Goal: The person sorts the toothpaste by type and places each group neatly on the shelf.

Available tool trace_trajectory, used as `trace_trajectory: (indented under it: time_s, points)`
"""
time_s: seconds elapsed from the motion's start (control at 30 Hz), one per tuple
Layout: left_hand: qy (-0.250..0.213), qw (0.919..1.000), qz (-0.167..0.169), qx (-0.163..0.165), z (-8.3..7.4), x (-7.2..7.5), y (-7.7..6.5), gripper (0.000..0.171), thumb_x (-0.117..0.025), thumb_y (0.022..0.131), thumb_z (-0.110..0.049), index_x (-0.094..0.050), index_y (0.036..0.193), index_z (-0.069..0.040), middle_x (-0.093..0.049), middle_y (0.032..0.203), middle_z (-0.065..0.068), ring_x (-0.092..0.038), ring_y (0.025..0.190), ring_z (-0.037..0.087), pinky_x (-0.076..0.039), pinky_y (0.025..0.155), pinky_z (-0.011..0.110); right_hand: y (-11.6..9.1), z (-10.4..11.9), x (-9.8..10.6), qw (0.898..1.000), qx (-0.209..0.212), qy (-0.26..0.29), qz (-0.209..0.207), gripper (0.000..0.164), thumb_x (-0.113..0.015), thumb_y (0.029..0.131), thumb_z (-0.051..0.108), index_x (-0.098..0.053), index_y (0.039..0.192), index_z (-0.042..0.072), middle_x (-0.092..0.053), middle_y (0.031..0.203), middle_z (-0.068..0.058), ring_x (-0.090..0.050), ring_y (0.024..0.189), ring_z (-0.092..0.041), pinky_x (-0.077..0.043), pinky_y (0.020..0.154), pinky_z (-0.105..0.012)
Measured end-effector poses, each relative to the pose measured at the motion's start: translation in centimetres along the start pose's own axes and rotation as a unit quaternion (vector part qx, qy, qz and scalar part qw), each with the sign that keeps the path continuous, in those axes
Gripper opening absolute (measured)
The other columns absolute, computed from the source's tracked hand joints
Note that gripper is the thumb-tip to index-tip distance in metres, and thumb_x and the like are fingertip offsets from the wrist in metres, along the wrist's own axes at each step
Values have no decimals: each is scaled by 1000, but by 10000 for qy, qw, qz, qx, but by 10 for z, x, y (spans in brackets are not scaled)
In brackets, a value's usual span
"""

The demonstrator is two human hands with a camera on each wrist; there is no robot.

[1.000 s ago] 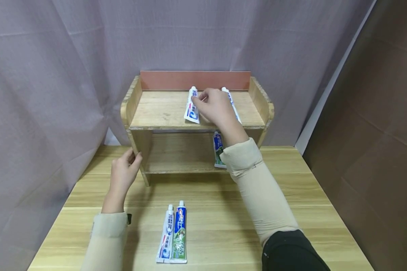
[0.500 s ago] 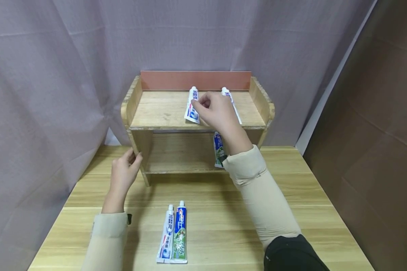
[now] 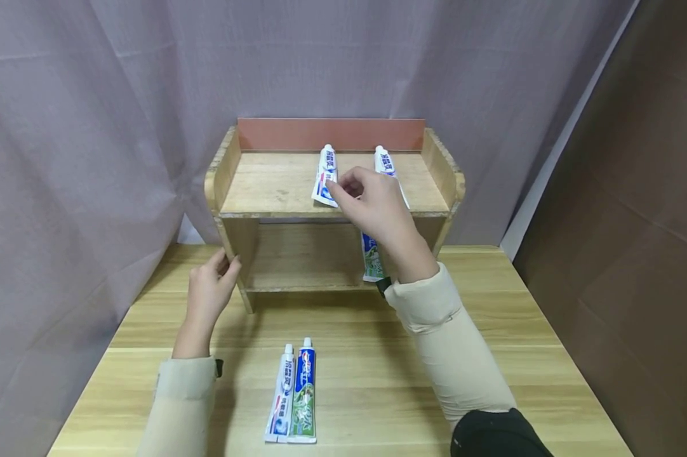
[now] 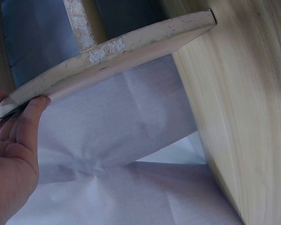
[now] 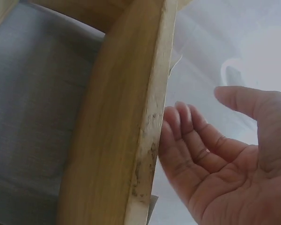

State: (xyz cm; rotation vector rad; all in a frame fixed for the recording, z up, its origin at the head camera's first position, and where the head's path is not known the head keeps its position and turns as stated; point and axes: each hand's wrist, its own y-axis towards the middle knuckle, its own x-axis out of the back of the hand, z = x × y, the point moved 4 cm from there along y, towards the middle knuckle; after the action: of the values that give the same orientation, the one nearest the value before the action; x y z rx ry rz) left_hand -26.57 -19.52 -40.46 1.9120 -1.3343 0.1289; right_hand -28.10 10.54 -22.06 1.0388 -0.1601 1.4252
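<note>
A small two-tier wooden shelf (image 3: 269,184) stands on the table. My left hand (image 3: 209,292) pinches the front edge of its left side panel (image 4: 117,51) between thumb and fingers. My right hand (image 3: 380,206) hovers at the front of the upper tier, fingers loosely bent, thumb apart, holding nothing in the right wrist view. Just left of it lies a white-and-blue toothpaste tube (image 3: 326,170), cap toward the back. Partly hidden behind the hand is a second white toothpaste tube (image 3: 384,161). A blue-and-green toothpaste tube (image 3: 371,257) lies on the lower tier, partly covered by the right arm.
On the table in front of the shelf, a white toothpaste tube (image 3: 280,403) and a blue-and-green toothpaste tube (image 3: 303,397) lie side by side. A grey cloth (image 3: 120,114) hangs behind the shelf, and a brown surface (image 3: 623,222) rises at the right.
My right hand has drawn back from the white toothpaste tube, toward me and slightly right, uncovering more of both upper tubes. The left hand keeps its place on the side panel.
</note>
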Motion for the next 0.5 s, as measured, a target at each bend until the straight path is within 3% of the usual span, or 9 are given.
trace_trajectory:
  time_s: [0.27, 0.5]
  points:
    - [-55, 9999, -96, -27, 0, -1, 1, 25, -63, 98, -20, -72, 113, -2, -72, 104, 22, -72, 97, 37, -62, 81, 45, -15, 0, 0, 9990, 341, 250, -145, 21, -69, 95, 34, -71, 93, 13, -68, 79, 4, -62, 72, -10, -53, 66, -27]
    - [-6, 9999, -123, -58, 0, 0, 1, 24, -64, 98, -18, -72, 112, -2, -72, 103, 22, -73, 96, 36, -62, 80, 45, -21, -1, -1, 9987, 376, 323, -131, 21, -69, 95, 34, -72, 95, 13, -71, 83, 5, -66, 77, -8, -56, 70, -26]
